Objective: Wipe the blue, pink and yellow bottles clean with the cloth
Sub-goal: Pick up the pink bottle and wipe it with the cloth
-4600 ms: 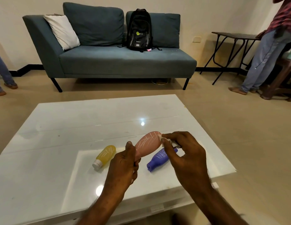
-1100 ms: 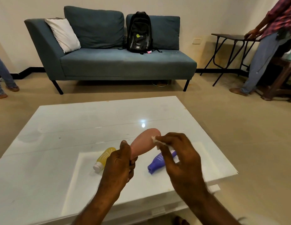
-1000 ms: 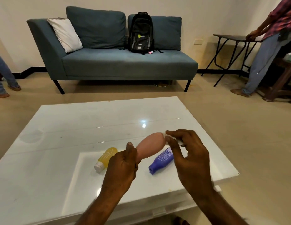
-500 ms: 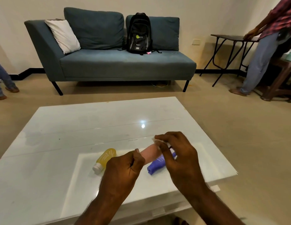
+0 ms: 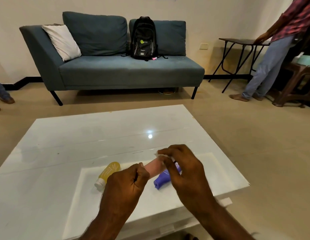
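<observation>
- The left hand [image 5: 124,185] is closed in a fist around the lower end of the pink bottle [image 5: 153,168], thumb pressed along its side; only a short stretch of the bottle shows between the two hands.
- The right hand [image 5: 183,168] has its fingertips pressed together, pinching a small white cloth [image 5: 158,153] against the bottle's upper end.
- The blue bottle [image 5: 163,178] lies on the white table [image 5: 64,153] directly beneath the right fingers, cap pointing toward the person.
- The yellow bottle [image 5: 109,171] lies just left of the left fist, white cap nearest the person.
- The table's right edge is close beyond the right hand and its near edge lies under the wrists; the surface beyond the fingers and to the left of them is open.
- Half a second ago the hands sat about the same way; a second ago far more of the pink bottle showed, tilted up, with the cloth at its rounded tip. Now it is lower and mostly covered.
</observation>
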